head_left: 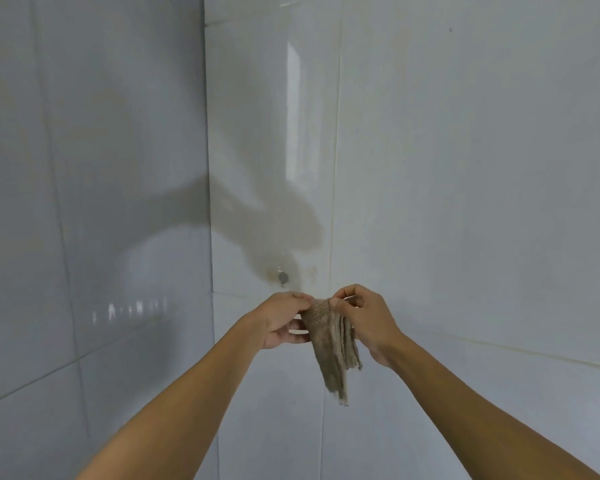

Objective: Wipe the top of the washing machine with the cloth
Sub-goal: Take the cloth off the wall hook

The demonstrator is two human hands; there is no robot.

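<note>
A small beige-brown cloth (333,348) hangs in folds in front of a tiled wall corner. My left hand (283,320) pinches its top edge from the left, and my right hand (364,320) pinches the same edge from the right. Both arms reach forward and up from the bottom of the view. The cloth's lower end dangles free below my hands. The washing machine is not in view.
Glossy white wall tiles (465,168) fill the view, meeting in a corner (208,202) left of my hands. A small metal wall hook or stud (283,278) sits just above my hands. Shadows of my arms fall on the tiles.
</note>
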